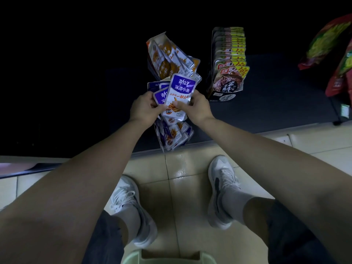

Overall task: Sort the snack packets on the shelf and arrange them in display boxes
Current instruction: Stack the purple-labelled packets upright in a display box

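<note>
Now, seen from above, both hands meet over a dark low shelf [276,103]. The left hand [145,108] grips a small stack of purple packets [161,96]. The right hand [197,109] pinches the front purple fish snack packet [181,88], thumb on its face. Just below lies a display box [159,133] of matching packets. Best, probably, to square the edges, keep the labels facing one way, and slot them in upright, clear of the orange packets [171,58] behind.

Purple packet [180,94] — both hands' grip
</note>
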`<state>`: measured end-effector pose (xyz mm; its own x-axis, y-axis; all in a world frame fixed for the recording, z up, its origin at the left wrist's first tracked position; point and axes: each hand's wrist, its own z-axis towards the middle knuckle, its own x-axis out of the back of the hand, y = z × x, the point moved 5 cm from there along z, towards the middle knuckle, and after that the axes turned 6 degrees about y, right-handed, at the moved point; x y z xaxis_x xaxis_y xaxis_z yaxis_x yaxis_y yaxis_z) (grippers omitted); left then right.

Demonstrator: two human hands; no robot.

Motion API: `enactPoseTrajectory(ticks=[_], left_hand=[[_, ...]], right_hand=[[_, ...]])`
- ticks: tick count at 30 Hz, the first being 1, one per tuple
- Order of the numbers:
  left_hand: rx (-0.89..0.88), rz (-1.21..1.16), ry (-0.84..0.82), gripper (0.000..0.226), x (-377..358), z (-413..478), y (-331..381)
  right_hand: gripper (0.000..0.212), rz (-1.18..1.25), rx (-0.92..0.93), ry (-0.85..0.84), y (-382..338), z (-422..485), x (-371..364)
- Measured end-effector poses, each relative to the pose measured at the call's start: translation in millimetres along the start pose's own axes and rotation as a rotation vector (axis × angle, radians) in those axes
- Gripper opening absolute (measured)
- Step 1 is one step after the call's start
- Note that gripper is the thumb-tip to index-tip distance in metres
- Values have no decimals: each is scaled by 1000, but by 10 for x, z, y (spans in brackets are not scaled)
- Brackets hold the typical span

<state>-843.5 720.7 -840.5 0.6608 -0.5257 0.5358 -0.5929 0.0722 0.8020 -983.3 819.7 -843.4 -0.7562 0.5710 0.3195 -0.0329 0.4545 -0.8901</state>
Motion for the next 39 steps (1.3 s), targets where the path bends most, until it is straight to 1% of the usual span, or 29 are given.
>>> enactPoseTrajectory(ticks=[3,6,8,10,12,14,16,19,21,24,27,30,33,36,39], left_hand=[[23,-65,-12,29,3,-16,-10],[17,-56,8,19,19,-3,3],[43,-60,41,11,26,27,-10],[56,-52,63,14,31,41,-13],[42,-42,50,17,22,48,-7],[41,-38,51,22,27,55,-7],[56,-44,72,26,46,60,-22],[50,-85,35,15,44,57,-35],[25,-72,27,12,60,56,-42],[28,-43,75,10,102,76,-91],[36,-47,87,9,103,83,-119],[38,-41,90,8,82,73,-93],[38,-35,102,7,69,73,-76],[16,-26,84,6,63,84,-91],[-21,2,93,4,77,89,-105]], right_hand=[[33,57,-41,3,41,38,50],[31,120,-100,20,107,40,105],[29,154,-116,19,138,30,140],[27,172,-125,15,165,28,194],[28,198,-133,-24,173,26,207],[30,166,-123,-83,160,21,147],[31,132,-119,-104,165,24,67],[30,119,-131,-74,169,25,35],[28,131,-140,-21,190,46,95],[23,238,-217,89,297,106,266],[20,300,-250,106,370,145,407],[22,364,-198,15,302,123,395],[29,320,-99,-72,163,88,234],[24,216,-37,-8,61,70,99],[28,126,29,32,-1,63,8]])
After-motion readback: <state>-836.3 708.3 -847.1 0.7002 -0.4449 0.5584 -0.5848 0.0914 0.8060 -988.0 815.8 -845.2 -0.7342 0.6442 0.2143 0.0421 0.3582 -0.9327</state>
